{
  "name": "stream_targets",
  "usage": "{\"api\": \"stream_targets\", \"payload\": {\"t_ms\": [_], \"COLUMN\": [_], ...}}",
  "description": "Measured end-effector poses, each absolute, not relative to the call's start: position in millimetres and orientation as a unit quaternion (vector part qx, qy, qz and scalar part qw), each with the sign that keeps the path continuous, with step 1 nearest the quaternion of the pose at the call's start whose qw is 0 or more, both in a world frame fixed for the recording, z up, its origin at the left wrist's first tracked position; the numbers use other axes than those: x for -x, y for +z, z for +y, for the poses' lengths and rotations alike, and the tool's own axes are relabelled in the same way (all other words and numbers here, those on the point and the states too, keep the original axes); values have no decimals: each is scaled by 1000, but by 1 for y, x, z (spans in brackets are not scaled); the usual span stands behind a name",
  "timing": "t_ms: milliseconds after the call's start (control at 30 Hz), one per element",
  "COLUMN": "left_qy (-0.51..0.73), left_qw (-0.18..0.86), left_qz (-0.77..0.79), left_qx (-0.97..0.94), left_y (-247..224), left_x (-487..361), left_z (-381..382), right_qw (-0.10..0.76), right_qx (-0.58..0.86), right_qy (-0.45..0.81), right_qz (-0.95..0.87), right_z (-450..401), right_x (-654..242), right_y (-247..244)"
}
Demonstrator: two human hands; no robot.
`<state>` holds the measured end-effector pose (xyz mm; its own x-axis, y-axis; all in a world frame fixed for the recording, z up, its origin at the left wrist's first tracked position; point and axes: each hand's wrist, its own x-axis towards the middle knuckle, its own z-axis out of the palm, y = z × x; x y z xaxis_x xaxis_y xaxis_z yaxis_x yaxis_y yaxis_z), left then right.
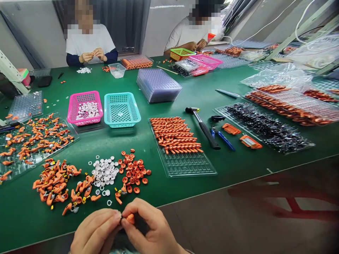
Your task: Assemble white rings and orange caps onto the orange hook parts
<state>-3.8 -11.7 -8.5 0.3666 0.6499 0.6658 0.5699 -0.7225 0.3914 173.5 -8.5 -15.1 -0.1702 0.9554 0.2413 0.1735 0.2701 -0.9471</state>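
Both hands meet at the near table edge, fingertips almost touching. My right hand (pixel 152 225) pinches a small orange part (pixel 130 218) between thumb and forefinger. My left hand (pixel 97 231) has its fingertips closed at a small dark piece beside that orange part; its exact shape is too small to tell. Just beyond the hands lie a heap of orange curved parts (pixel 54 181), a pile of white discs (pixel 105 171) and a scatter of orange round caps (pixel 134 171).
Farther off are a pink basket (pixel 84 122) of white discs, a turquoise basket (pixel 122 125), stacked clear trays (pixel 158 86), a tray with rows of orange parts (pixel 176 135), a hammer (pixel 205 130) and a tray of black parts (pixel 265 125). Two people sit across the table.
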Motion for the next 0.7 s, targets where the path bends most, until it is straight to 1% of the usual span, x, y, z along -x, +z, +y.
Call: {"api": "stream_targets", "payload": {"t_ms": [133, 233, 400, 567, 700], "left_qy": [423, 441, 441, 445, 440], "left_qw": [65, 73, 145, 179, 163], "left_qz": [378, 386, 403, 420, 421], "left_qx": [-821, -807, -789, -770, -776], "left_y": [-12, -15, -19, -20, -18], "left_x": [6, 7, 7, 5, 4], "left_z": [-16, -18, -20, -20, -19], "right_qw": [465, 478, 496, 465, 449], "right_qx": [440, 429, 437, 457, 468], "right_qy": [445, 439, 409, 424, 425], "right_qz": [-627, -628, -629, -629, -631], "right_z": [-11, -14, -13, -8, -7], "right_x": [-172, -172, -173, -175, -174], "right_y": [-16, -18, -16, -11, -12]}}
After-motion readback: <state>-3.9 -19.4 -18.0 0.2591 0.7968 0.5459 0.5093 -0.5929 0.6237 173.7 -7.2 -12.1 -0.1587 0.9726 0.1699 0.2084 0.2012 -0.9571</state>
